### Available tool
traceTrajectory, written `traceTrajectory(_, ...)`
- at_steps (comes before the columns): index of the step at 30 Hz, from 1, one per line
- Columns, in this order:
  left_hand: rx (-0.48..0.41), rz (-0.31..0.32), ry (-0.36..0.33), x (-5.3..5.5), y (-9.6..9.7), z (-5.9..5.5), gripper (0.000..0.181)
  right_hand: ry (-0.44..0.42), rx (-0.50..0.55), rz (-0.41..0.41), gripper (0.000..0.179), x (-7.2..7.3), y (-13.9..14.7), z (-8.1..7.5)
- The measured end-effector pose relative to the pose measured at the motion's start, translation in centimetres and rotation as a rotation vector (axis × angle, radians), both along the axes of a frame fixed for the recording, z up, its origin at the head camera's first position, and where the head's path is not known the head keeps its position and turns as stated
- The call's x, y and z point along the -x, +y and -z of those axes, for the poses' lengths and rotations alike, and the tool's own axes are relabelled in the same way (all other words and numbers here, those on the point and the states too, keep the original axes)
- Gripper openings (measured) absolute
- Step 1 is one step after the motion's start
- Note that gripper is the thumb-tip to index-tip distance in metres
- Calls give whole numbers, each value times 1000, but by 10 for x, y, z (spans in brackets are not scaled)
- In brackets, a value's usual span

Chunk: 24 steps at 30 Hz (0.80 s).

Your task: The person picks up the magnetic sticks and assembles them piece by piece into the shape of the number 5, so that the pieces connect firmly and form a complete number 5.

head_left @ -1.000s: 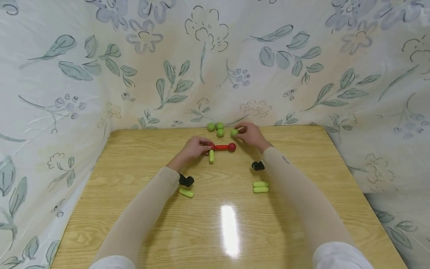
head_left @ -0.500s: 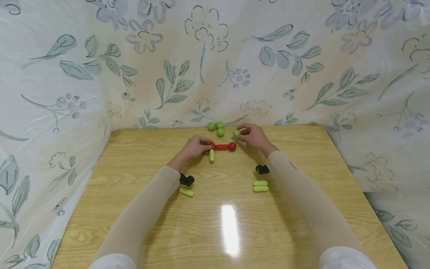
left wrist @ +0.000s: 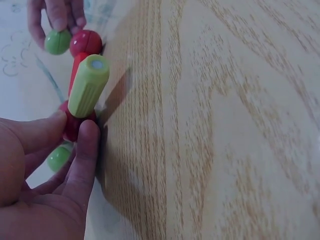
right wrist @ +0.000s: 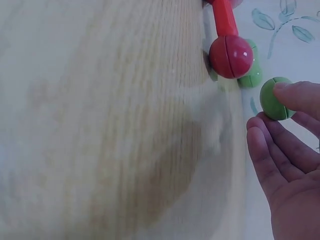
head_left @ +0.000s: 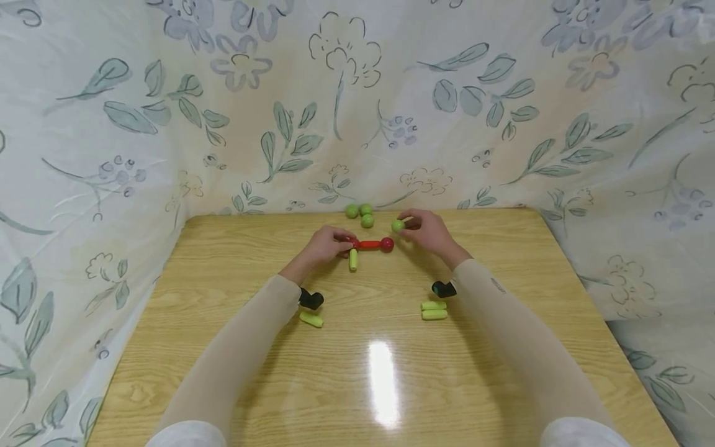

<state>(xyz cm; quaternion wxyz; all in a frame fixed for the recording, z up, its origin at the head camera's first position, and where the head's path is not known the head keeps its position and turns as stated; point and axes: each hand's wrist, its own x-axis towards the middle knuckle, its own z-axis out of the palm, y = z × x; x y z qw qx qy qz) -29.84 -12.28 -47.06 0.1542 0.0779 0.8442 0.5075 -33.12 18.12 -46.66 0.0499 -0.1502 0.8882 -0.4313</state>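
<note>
Near the far side of the table, my left hand (head_left: 329,244) pinches the red ball (left wrist: 72,122) at the left end of a red rod (head_left: 369,245). A second red ball (head_left: 386,244) sits on the rod's right end. From the held ball a yellow-green rod (left wrist: 90,87) sticks out, pointing back toward me. My right hand (head_left: 429,231) pinches a green ball (right wrist: 275,98) between thumb and fingers. That ball is apart from the red piece, just behind and right of its right-hand ball. Fingers partly cover the left red ball.
Several more green balls (head_left: 366,220) lie against the floral cloth (head_left: 357,124) at the table's back edge. Two yellow-green rods (head_left: 434,315) lie side by side at the right. Another loose yellow-green rod (head_left: 311,319) lies near my left sleeve. Light glares off the wooden table (head_left: 335,372).
My right hand has moved right and slightly toward me with the green ball, away from the other green balls. The left hand has stayed in place on the red ball.
</note>
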Motion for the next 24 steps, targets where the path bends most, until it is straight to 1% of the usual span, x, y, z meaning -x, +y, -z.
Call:
traceTrajectory(7, -6, 4, 5, 0, 0, 1, 26, -18, 0, 14, 34, -15, 3, 0)
traceTrajectory(16, 10, 0, 7, -1, 0, -2, 26, 6, 2, -17, 31, -34, -4, -8)
traceTrajectory(24, 18, 2, 17, -1, 1, -1, 26, 13, 18, -45, 31, -47, -17, -14)
